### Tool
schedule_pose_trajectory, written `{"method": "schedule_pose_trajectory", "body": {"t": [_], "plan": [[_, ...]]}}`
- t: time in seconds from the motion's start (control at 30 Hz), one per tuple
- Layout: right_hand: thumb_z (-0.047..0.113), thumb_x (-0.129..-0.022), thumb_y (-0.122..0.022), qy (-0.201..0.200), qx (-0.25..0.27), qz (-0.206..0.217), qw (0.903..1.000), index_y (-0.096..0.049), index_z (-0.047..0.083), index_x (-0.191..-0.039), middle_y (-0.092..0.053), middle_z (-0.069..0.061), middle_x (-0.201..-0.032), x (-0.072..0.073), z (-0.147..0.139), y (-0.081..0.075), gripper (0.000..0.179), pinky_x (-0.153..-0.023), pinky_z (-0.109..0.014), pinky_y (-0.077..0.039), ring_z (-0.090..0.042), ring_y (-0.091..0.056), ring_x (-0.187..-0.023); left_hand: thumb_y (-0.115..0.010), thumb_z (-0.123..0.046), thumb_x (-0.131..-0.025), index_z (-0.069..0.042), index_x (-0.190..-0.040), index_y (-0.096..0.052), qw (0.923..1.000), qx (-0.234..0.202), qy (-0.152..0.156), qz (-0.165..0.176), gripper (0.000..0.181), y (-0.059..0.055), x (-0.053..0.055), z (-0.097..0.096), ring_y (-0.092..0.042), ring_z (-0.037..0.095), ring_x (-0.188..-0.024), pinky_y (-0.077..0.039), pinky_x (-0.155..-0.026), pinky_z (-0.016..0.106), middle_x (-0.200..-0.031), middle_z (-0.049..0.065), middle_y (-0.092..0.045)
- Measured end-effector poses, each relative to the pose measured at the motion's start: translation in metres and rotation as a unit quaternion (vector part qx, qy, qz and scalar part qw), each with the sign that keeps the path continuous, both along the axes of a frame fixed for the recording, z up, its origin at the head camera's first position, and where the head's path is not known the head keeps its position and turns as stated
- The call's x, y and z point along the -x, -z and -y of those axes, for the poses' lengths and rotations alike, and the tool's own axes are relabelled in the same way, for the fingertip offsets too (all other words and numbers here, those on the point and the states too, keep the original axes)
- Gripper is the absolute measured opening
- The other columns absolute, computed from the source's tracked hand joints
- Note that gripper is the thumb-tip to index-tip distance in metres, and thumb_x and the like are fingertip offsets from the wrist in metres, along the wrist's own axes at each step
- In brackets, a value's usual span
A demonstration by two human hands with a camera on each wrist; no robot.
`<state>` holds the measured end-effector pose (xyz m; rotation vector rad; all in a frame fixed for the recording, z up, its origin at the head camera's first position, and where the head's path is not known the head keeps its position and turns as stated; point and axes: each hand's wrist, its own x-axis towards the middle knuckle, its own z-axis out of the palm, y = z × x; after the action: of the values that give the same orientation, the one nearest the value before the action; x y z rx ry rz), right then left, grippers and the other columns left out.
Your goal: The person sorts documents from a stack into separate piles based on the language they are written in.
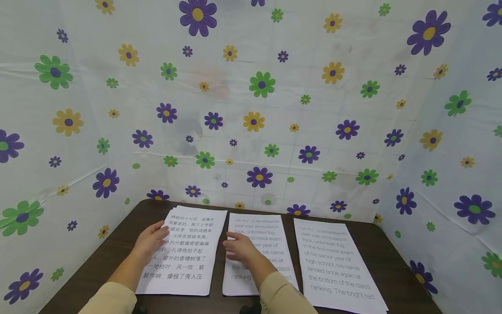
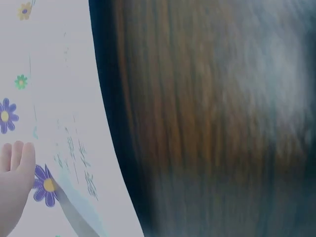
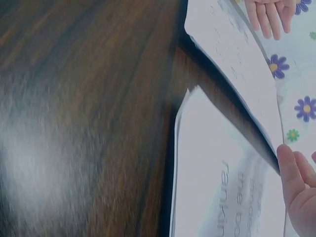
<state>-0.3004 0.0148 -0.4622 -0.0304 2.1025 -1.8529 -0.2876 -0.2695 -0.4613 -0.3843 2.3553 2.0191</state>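
Three stacks of printed paper lie side by side on a dark table. My left hand (image 1: pixel 150 240) is over the left edge of the left stack (image 1: pixel 186 253), which carries Chinese text. Its fingers (image 2: pixel 17 157) are extended and hold nothing. Over the left side of the middle stack (image 1: pixel 259 222), printed in English, is my right hand (image 1: pixel 242 249), fingers pointing left and loosely spread with nothing between them. This hand and its forearm hide part of the English text. In the right wrist view, both the right hand (image 3: pixel 301 195) and the left hand (image 3: pixel 270 15) appear.
On the right lies a third stack (image 1: pixel 337 266), with the same English text as the middle one. Dark wood table (image 1: pixel 98 257) shows around the stacks. A white flower-patterned cloth (image 1: pixel 235 100) hangs behind the table and along both sides.
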Motion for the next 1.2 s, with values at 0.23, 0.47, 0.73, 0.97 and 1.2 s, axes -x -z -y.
{"method": "schedule_pose_trajectory", "body": {"t": [0.23, 0.47, 0.73, 0.97, 1.2], "plan": [[0.013, -0.092, -0.060, 0.009, 0.000, 0.008, 0.9999, -0.046, 0.001, -0.143, -0.056, -0.024, -0.134, 0.006, -0.020, -0.001, 0.055, -0.090, -0.041, -0.058, -0.037, -0.060, -0.118, -0.048, -0.018, -0.101, -0.002, -0.155, -0.018, 0.9993, 0.003, 0.037, 0.006, 0.064, 0.000, 0.001, -0.018, -0.028, 0.046, -0.143, -0.032, -0.115, 0.050, -0.158, 0.028, -0.023], [0.014, -0.093, -0.059, 0.020, -0.004, 0.000, 0.9998, -0.043, 0.001, -0.145, -0.054, -0.025, -0.136, 0.009, -0.040, -0.005, 0.056, -0.092, -0.044, -0.057, -0.040, -0.058, -0.121, -0.051, -0.015, -0.099, 0.000, -0.153, -0.023, 0.9977, -0.006, 0.068, -0.006, 0.063, -0.003, 0.005, -0.037, -0.032, 0.045, -0.143, -0.036, -0.113, 0.049, -0.156, 0.027, -0.028], [0.014, -0.094, -0.058, 0.021, -0.008, 0.001, 0.9998, -0.039, 0.000, -0.147, -0.051, -0.027, -0.139, 0.011, -0.063, -0.004, 0.058, -0.094, -0.046, -0.055, -0.042, -0.055, -0.124, -0.052, -0.012, -0.098, 0.002, -0.152, -0.026, 0.9953, -0.021, 0.094, -0.010, 0.061, -0.003, 0.010, -0.058, -0.035, 0.046, -0.141, -0.041, -0.111, 0.049, -0.153, 0.029, -0.033], [0.016, -0.094, -0.059, 0.025, -0.029, -0.006, 0.9992, -0.040, 0.000, -0.147, -0.051, -0.027, -0.139, 0.012, -0.084, -0.007, 0.058, -0.092, -0.043, -0.057, -0.041, -0.056, -0.124, -0.054, -0.012, -0.097, 0.003, -0.150, -0.030, 0.9942, -0.026, 0.103, -0.014, 0.060, -0.001, 0.016, -0.071, -0.040, 0.045, -0.138, -0.046, -0.107, 0.048, -0.151, 0.029, -0.037], [0.017, -0.095, -0.059, 0.031, -0.038, -0.012, 0.9987, -0.039, 0.000, -0.147, -0.050, -0.028, -0.140, 0.013, -0.103, -0.008, 0.058, -0.092, -0.043, -0.057, -0.041, -0.055, -0.124, -0.053, -0.009, -0.096, 0.004, -0.148, -0.033, 0.9935, -0.031, 0.109, -0.016, 0.058, -0.001, 0.019, -0.083, -0.045, 0.044, -0.135, -0.047, -0.106, 0.048, -0.148, 0.029, -0.041]]}}
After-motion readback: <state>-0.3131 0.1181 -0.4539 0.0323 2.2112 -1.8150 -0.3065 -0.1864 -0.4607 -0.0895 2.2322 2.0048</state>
